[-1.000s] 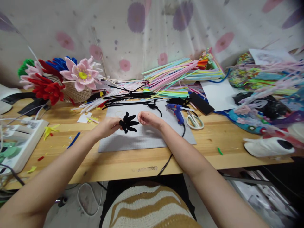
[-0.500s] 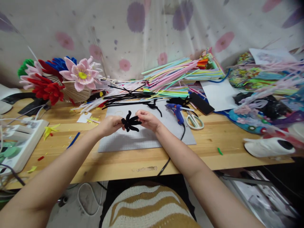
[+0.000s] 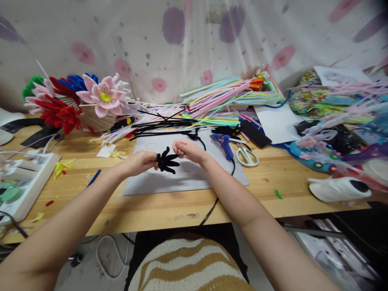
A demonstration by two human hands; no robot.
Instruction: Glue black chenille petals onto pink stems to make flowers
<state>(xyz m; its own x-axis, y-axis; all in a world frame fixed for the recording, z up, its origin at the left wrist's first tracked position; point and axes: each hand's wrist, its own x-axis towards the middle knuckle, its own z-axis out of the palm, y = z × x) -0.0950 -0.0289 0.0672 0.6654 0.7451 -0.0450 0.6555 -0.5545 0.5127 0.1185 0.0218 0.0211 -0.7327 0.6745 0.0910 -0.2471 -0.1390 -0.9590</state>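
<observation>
A black fuzzy pipe-cleaner flower (image 3: 166, 161) with several finger-like petals fans out above the grey mat. Its gathered base is pinched in my left hand (image 3: 144, 161), petals pointing right. My right hand (image 3: 187, 150) is closed just above and right of the flower, fingertips curled together beside the tip of an upper petal. Whether those fingers grip that tip is hidden from this angle. Beneath both hands lies the grey mat (image 3: 182, 182). Black pipe cleaners (image 3: 163, 128) are strewn along the mat's far edge.
Right of my hands are a blue glue gun (image 3: 224, 144), scissors (image 3: 247, 157) and a dark phone (image 3: 256, 134). Bundles of pastel pipe cleaners (image 3: 218, 95) lie behind. Finished flowers (image 3: 104, 97) stand back left, a power strip (image 3: 30, 182) at left, a white spool (image 3: 339, 188) at right.
The black flower has turned and its petals look more spread. My right fingers have curled tighter and sit slightly above the petals. My left hand keeps its hold on the base.
</observation>
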